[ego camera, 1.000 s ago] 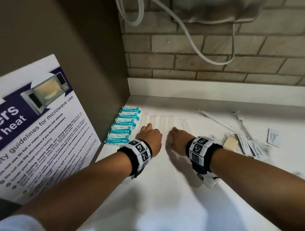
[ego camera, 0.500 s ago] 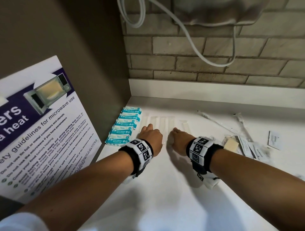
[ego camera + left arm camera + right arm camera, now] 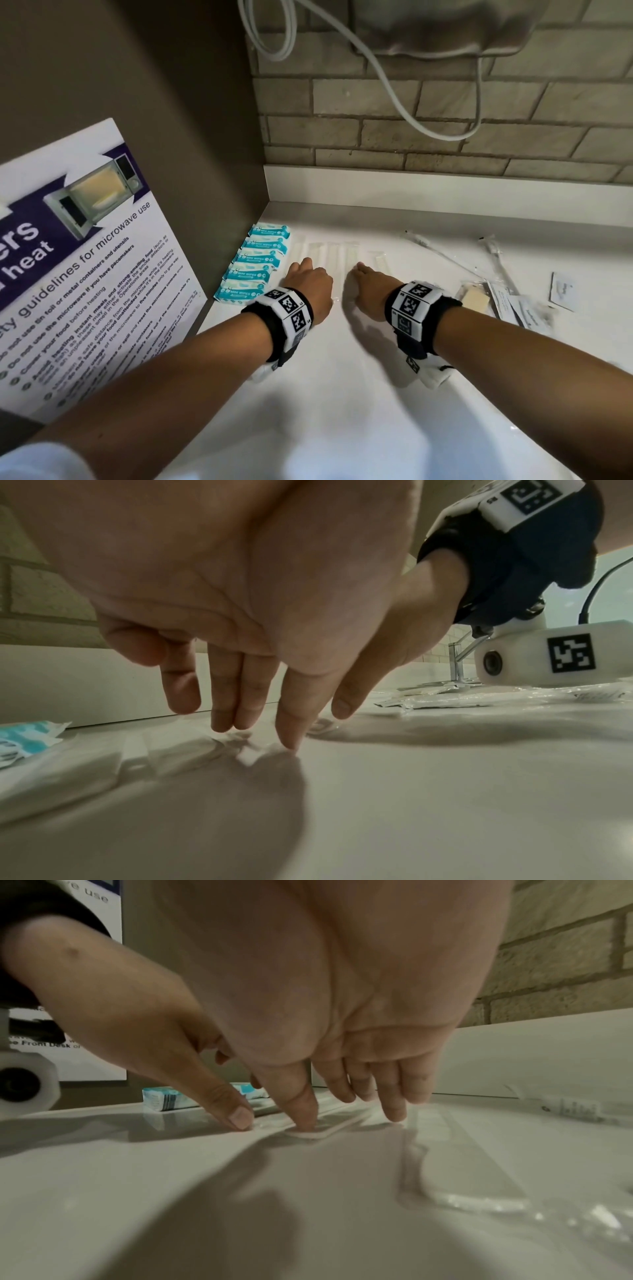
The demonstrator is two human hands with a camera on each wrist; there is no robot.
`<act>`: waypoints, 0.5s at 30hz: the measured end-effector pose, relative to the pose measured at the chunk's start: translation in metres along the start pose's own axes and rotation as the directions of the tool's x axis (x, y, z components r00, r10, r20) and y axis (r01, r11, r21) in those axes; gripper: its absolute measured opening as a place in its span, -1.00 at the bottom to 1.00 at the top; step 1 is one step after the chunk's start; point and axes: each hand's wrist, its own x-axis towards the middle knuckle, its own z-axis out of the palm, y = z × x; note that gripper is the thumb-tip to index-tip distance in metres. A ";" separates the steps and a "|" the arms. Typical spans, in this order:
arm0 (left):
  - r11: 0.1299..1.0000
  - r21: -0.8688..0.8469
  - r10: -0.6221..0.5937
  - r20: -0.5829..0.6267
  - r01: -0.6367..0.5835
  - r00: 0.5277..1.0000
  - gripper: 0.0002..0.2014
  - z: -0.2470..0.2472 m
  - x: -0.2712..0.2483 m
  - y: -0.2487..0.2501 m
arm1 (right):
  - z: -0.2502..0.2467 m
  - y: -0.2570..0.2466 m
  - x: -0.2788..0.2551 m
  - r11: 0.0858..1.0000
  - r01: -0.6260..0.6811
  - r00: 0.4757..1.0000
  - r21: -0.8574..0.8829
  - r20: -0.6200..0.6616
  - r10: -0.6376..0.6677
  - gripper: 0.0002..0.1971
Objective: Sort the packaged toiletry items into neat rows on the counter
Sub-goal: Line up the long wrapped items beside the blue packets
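Several teal mini-wipes packets (image 3: 255,263) lie in a neat column against the left wall; they also show in the wrist views (image 3: 24,734) (image 3: 164,1096). Beside them a row of long clear packets (image 3: 330,255) lies on the white counter (image 3: 342,394). My left hand (image 3: 308,281) and right hand (image 3: 366,281) rest side by side at the near ends of that row. The straight left fingers (image 3: 240,718) touch the clear packets (image 3: 171,753). My right hand (image 3: 359,1104) presses its thumb on a clear packet end (image 3: 322,1133). Neither hand grips anything.
A loose pile of packets (image 3: 507,298) with a soap bar (image 3: 474,298), long toothbrush packets (image 3: 442,253) and a white card (image 3: 561,291) lies to the right. A microwave poster (image 3: 68,274) leans at the left. A white upstand (image 3: 445,192) and a brick wall close the back.
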 end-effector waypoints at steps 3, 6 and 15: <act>0.999 0.013 0.049 -0.026 -0.049 0.998 -0.76 -0.004 0.000 0.002 | -0.004 0.007 -0.005 0.999 0.025 0.998 0.043 -0.064 -0.023 -0.38; 0.992 0.003 0.123 -0.063 -0.123 0.990 -0.75 -0.004 0.004 0.008 | -0.011 0.018 -0.011 0.999 0.008 0.991 -0.047 -0.134 -0.014 -0.48; 0.968 0.095 0.234 -0.014 -0.232 0.972 -0.68 0.012 0.013 0.028 | -0.002 0.039 -0.010 0.935 -0.017 1.000 -0.354 -0.002 0.017 -0.62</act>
